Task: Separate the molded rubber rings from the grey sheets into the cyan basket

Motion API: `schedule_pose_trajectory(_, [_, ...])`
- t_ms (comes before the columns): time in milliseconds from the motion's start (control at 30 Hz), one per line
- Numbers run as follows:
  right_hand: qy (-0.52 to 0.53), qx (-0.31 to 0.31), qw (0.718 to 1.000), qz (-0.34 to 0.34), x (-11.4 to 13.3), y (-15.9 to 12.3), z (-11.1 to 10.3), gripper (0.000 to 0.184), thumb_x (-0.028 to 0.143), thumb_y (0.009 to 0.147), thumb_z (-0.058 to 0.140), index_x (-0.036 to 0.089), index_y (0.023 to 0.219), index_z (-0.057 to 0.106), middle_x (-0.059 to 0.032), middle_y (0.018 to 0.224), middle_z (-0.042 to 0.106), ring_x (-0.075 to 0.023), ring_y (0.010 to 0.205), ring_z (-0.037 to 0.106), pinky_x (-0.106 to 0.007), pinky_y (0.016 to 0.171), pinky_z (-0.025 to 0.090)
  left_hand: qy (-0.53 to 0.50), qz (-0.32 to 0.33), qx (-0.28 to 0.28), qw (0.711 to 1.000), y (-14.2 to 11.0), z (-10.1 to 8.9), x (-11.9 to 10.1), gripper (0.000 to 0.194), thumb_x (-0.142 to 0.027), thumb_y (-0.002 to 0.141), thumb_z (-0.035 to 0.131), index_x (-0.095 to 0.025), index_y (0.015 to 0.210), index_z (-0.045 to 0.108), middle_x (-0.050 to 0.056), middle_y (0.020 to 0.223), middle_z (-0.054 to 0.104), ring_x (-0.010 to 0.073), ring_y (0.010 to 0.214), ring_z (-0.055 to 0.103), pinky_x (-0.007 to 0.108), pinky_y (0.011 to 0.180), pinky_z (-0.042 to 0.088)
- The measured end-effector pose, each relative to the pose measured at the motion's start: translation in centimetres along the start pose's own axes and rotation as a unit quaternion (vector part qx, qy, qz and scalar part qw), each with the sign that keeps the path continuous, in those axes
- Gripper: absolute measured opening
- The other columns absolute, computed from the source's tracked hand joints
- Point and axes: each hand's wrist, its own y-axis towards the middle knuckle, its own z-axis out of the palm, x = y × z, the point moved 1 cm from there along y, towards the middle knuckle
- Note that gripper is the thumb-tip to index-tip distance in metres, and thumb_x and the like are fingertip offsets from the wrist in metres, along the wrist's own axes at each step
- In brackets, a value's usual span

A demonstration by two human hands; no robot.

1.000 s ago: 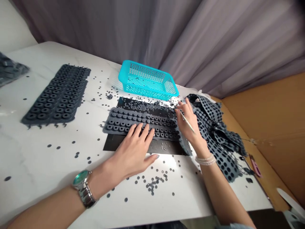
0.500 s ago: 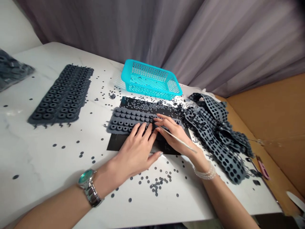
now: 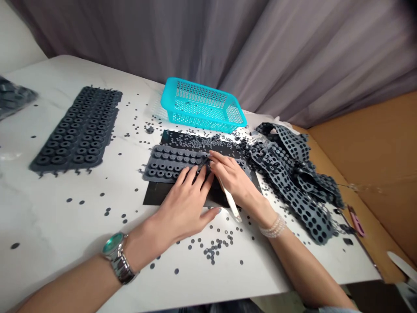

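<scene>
A dark grey rubber sheet [image 3: 159, 164] with rows of raised round rings lies on a black mat [image 3: 156, 193]. My left hand [image 3: 185, 202] rests flat on the sheet's near edge, fingers spread and thumb out to the side. My right hand [image 3: 233, 178] is closed around a slim white tweezers-like tool [image 3: 232, 203], its wide end pointing back toward me. The tool's tip is hidden under my fingers, at the rings just right of my left fingertips. Small dark discs [image 3: 195, 141] lie scattered over the far part of the mat.
A turquoise basket [image 3: 203, 119] stands behind the mat. A second ringed sheet [image 3: 78, 130] lies left; a bag of dark parts [image 3: 14, 98] is at the far left. Perforated rubber scraps [image 3: 289, 187] pile up right, near a pink-handled cutter [image 3: 355, 221]. Loose discs [image 3: 213, 251] dot the table.
The white tool has swung in my right hand, its rear end now lower, nearer me and showing its broad side. My left hand stays on the sheet. The view has shifted slightly.
</scene>
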Motion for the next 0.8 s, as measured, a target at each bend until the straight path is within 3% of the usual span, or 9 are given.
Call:
schedule_pose_trajectory(167, [-0.042, -0.114, 0.985, 0.119, -5.0, -0.9, -1.0, 0.023, 0.024, 0.1, 0.031, 0.019, 0.104, 0.053, -0.0169, 0.115, 0.062, -0.0293, 0.134, 0.042, -0.053, 0.1, 0.043, -0.008, -0.004, 0.009, 1.0, 0.0, 0.0, 0.1, 0.071, -0.055, 0.092, 0.035, -0.007, 0.145, 0.039, 0.021, 0.15, 0.039, 0.0375, 0.138, 0.032, 0.053, 0.114, 0.023])
schedule_pose_trajectory(300, [-0.03, -0.151, 0.971, 0.183, -7.3, -2.3, -1.1, 0.016, 0.029, 0.097, 0.041, 0.02, 0.098, 0.054, -0.0135, 0.107, 0.065, -0.0295, 0.127, 0.048, -0.049, 0.099, 0.044, -0.005, -0.005, 0.005, 1.0, 0.0, -0.1, 0.0, 0.067, -0.052, 0.095, 0.031, -0.009, 0.145, 0.04, 0.019, 0.15, 0.04, 0.0352, 0.139, 0.032, 0.052, 0.115, 0.022])
schedule_pose_trajectory(433, [-0.013, -0.205, 0.945, 0.256, -6.8, -2.6, -2.1, 0.018, 0.035, 0.096, 0.044, 0.022, 0.095, 0.056, -0.0088, 0.096, 0.068, -0.0252, 0.096, 0.062, -0.041, 0.086, 0.049, 0.005, -0.011, -0.012, 1.0, 0.4, 0.2, -0.1, 0.062, -0.048, 0.096, 0.03, -0.009, 0.144, 0.041, 0.018, 0.148, 0.042, 0.0335, 0.139, 0.033, 0.052, 0.115, 0.024])
schedule_pose_trajectory(600, [0.069, -0.272, 0.898, 0.339, -6.2, -2.6, -3.7, 0.025, 0.041, 0.095, 0.043, 0.021, 0.086, 0.055, -0.0014, 0.069, 0.061, -0.016, 0.06, 0.057, -0.032, 0.064, 0.05, -0.01, -0.025, -0.067, 0.997, 1.4, -0.6, -0.3, 0.051, -0.037, 0.097, 0.036, -0.008, 0.135, 0.051, 0.02, 0.14, 0.051, 0.0329, 0.134, 0.038, 0.054, 0.11, 0.032])
schedule_pose_trajectory(733, [0.243, -0.252, 0.86, 0.372, -5.6, -3.3, -3.7, 0.03, 0.051, 0.091, 0.045, 0.022, 0.086, 0.051, -0.0007, 0.07, 0.059, -0.0154, 0.059, 0.057, -0.024, 0.044, 0.048, -0.127, -0.041, -0.122, 0.983, 0.8, -3.7, -2.7, 0.038, -0.027, 0.096, 0.035, -0.015, 0.114, 0.066, 0.013, 0.127, 0.06, 0.0262, 0.123, 0.048, 0.049, 0.104, 0.042])
schedule_pose_trajectory(800, [0.3, -0.214, 0.85, 0.376, -4.7, -3.9, -3.2, 0.033, 0.054, 0.089, 0.046, 0.022, 0.087, 0.051, -0.0016, 0.073, 0.061, -0.0166, 0.063, 0.059, -0.023, 0.041, 0.049, -0.214, -0.024, -0.073, 0.974, -0.9, -5.2, -4.7, 0.038, -0.03, 0.097, 0.033, -0.027, 0.113, 0.068, 0.006, 0.124, 0.062, 0.0212, 0.115, 0.055, 0.043, 0.096, 0.05])
